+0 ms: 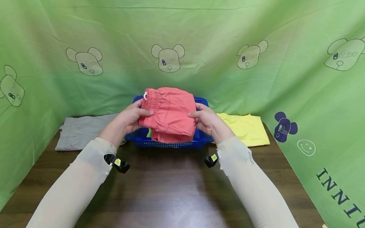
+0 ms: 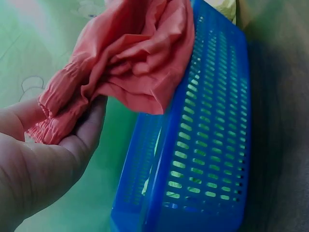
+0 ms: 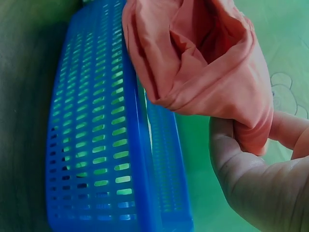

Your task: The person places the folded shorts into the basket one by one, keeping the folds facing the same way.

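Both hands hold a folded pair of coral-red shorts (image 1: 172, 113) over a blue perforated basket (image 1: 142, 142). My left hand (image 1: 131, 117) pinches the gathered elastic waistband, thumb on top and fingers beneath; a white drawstring loop shows at that corner. At the opposite side my right hand (image 1: 206, 120) pinches the folded edge between thumb and fingers. In the left wrist view the shorts (image 2: 130, 58) hang beside the basket's rim, close over it. The right wrist view shows the open folds of the shorts (image 3: 207, 72). Most of the basket's inside is hidden beneath the cloth.
Left of the basket lies a folded grey garment (image 1: 81, 132), and to its right a folded yellow garment (image 1: 249, 127). Everything stands on a dark wooden table (image 1: 165, 205). A green curtain (image 1: 206, 22) with printed mouse heads hangs behind and along both sides.
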{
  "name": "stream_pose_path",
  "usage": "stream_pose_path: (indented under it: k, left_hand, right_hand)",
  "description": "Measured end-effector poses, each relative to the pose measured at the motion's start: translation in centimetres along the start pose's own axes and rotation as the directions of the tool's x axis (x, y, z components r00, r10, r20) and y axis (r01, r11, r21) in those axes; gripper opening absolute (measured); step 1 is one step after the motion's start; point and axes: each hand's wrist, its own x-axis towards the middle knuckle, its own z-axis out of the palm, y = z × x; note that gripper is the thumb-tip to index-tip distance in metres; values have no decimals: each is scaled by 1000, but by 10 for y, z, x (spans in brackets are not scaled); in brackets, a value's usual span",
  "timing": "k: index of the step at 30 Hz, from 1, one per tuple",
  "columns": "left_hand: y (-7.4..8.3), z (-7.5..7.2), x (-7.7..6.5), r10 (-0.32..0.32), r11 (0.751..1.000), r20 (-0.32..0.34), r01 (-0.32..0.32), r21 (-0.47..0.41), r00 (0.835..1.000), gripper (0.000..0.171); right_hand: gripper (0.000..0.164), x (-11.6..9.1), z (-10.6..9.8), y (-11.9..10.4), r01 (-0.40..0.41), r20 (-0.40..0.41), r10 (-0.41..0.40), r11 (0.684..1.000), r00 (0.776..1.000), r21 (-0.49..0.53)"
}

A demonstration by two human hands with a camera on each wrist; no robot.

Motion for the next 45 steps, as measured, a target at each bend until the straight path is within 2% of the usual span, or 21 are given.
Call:
stream_pose_path:
  k: [13, 20, 22, 24, 29, 32, 36, 45]
  left_hand:
    - [3, -8, 20, -4, 1000, -3, 4, -11, 1000, 81]
    - [-3, -15, 34, 0, 1000, -34, 0, -10, 999, 79]
    - [-5, -17, 38, 4, 1000, -39, -4, -19, 999, 78]
    - [-8, -18, 41, 7, 1000, -39, -8, -27, 999, 78]
    - [-15, -17, 49, 13, 1000, -47, -14, -24, 999, 75]
    - [-18, -14, 53, 11, 1000, -63, -13, -26, 998, 73]
    - [-19, -14, 56, -5, 1000, -91, 3, -19, 996, 73]
    - [-30, -18, 60, -68, 996, -113, 73, 44, 991, 70]
  right_hand:
    - [55, 18, 0, -1, -17, -15, 17, 999, 1000, -28]
    - [17, 32, -1, 1, -50, 32, 50, 999, 998, -3]
    - [14, 35, -2, 4, -78, 42, 78, 997, 996, -8]
    - [16, 37, -3, 7, -121, 37, 122, 992, 992, -32]
    - [40, 45, -5, 14, -215, 1, 216, 973, 976, -79]
    - [47, 48, -6, 16, -219, -26, 218, 971, 976, -93]
    - [47, 50, -7, 18, -209, -52, 204, 969, 978, -130]
    - [52, 53, -10, 26, -220, -78, 208, 954, 975, -206]
